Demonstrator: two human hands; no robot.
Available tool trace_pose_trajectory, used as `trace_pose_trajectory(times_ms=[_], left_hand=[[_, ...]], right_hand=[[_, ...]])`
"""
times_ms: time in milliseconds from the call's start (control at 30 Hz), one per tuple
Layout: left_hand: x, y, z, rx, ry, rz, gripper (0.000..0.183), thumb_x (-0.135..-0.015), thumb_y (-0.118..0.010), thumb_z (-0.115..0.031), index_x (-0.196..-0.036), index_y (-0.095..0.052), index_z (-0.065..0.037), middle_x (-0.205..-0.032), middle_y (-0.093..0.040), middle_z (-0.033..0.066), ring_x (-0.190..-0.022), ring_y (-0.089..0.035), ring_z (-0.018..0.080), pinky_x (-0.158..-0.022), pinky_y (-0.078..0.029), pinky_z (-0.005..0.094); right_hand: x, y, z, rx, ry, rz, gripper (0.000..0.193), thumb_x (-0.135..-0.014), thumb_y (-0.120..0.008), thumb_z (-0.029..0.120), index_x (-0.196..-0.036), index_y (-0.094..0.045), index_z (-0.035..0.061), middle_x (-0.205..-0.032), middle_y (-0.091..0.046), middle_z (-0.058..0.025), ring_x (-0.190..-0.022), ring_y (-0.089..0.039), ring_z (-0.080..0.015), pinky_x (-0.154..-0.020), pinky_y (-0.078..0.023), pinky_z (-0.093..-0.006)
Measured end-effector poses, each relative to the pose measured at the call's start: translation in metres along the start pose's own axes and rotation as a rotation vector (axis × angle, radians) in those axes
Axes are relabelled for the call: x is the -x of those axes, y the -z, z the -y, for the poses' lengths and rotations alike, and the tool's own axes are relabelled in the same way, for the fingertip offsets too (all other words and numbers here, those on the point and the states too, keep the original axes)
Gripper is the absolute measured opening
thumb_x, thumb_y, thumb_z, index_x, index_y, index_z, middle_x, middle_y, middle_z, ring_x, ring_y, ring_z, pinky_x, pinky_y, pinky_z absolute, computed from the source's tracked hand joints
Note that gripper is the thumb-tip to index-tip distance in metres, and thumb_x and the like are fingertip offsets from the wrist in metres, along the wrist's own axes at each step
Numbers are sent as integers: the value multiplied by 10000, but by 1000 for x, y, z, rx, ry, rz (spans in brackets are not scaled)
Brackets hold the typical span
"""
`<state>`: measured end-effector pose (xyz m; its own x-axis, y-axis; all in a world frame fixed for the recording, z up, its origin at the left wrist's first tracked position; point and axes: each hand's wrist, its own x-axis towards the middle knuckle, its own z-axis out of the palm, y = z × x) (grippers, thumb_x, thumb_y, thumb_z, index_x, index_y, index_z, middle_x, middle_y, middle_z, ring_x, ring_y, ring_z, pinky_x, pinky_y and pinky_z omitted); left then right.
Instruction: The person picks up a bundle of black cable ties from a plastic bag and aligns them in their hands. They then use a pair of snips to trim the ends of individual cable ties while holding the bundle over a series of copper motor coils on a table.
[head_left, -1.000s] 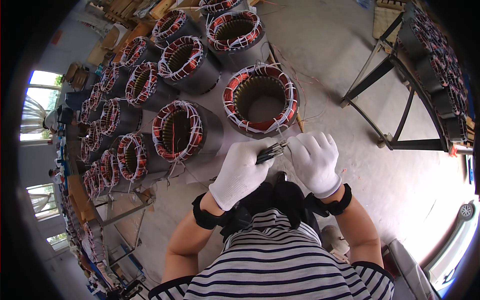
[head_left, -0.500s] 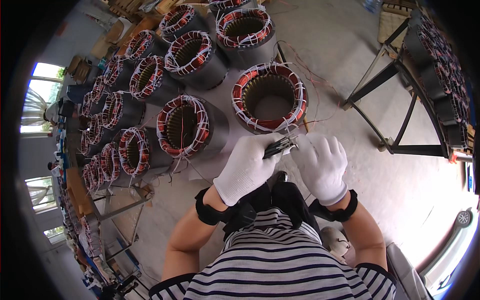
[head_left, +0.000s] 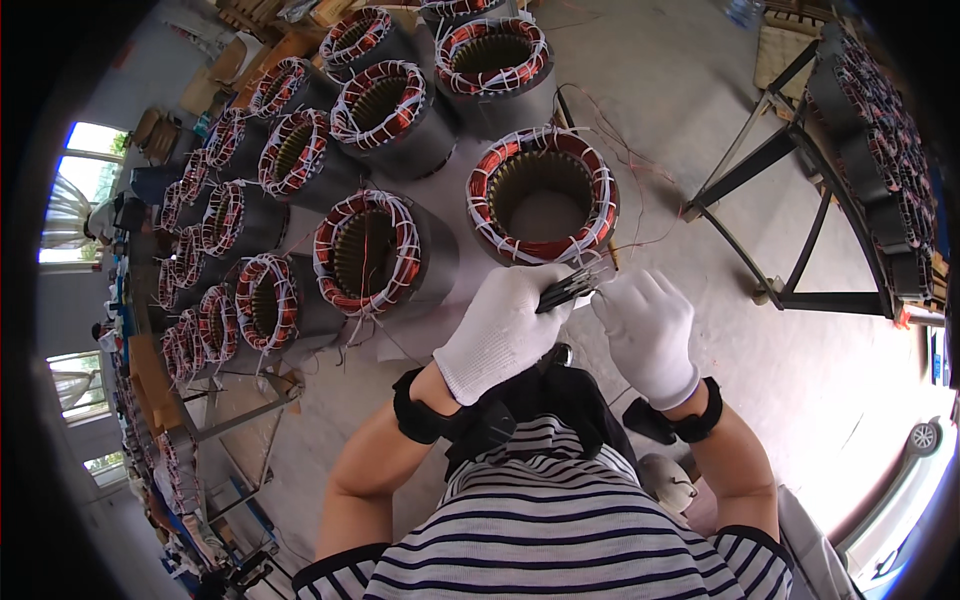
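Note:
My left hand (head_left: pixel 500 318), in a white knit glove, is closed round a bundle of thin black leads (head_left: pixel 563 291) with pale, silvery ends fanning to the right. Close by those ends is my right hand (head_left: pixel 648 330), also white-gloved, its fingers curled in a pinch; what lies between the fingertips is too small to make out. Just beyond both hands stands a motor stator (head_left: pixel 607 195), a dark cylinder with red coils laced in white cord round its top. Loose thin wires (head_left: pixel 640 170) trail from its right side.
More wound stators (head_left: pixel 420 245) stand in rows to the left and beyond. On the right, a black metal rack (head_left: pixel 765 170) carries further stators (head_left: pixel 890 170). A metal frame (head_left: pixel 235 425) stands at lower left, and a car (head_left: pixel 905 470) shows at lower right.
Both hands and the bundle have shifted slightly to the right. The right hand's fingers have curled closer together beside the lead ends. The left hand keeps its hold.

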<state>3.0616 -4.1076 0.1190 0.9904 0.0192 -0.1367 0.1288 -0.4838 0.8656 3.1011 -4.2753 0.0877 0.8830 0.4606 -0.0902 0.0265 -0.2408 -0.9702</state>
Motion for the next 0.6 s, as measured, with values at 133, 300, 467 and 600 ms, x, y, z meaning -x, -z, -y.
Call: trace_pose_trajectory(times_ms=[133, 300, 467, 600], left_hand=[[-1, 2, -3, -17, -32, -9, 90, -811, -607, -57, -887, -615, -10, -735, -599, 201, -689, -583, 390, -573, -455, 379], [-3, 5, 3, 65, 141, 55, 171, -863, -567, -51, -1001, -647, 10, -695, -614, 89, -627, -481, 86, -624, -436, 259], [0, 4, 2, 114, 138, 53, 157, -870, -576, -60, -984, -648, 20, -749, -657, 88, -662, -527, 87, -651, -450, 273], [1, -3, 4, 0, -55, 17, 147, -834, -617, -68, -949, -627, 23, -753, -606, 200, -646, -589, 270, -636, -456, 331]], right_hand=[[0, 0, 3, -159, -109, 50, 159, -874, -571, 152, -803, -608, 14, -639, -540, -77, -624, -531, -160, -609, -435, -281], [9, -6, -3, -95, -115, 50, 140, -831, -634, 162, -888, -630, 35, -698, -567, -86, -650, -547, -167, -612, -442, -296], [-11, 11, -6, 819, 784, -303, 295, -643, -708, 129, -927, -634, 100, -829, -592, -43, -666, -549, -214, -602, -456, -321], [-1, 5, -7, -434, -192, 142, 154, -885, -552, 127, -777, -579, 21, -636, -540, -40, -556, -509, -148, -521, -404, -271]])
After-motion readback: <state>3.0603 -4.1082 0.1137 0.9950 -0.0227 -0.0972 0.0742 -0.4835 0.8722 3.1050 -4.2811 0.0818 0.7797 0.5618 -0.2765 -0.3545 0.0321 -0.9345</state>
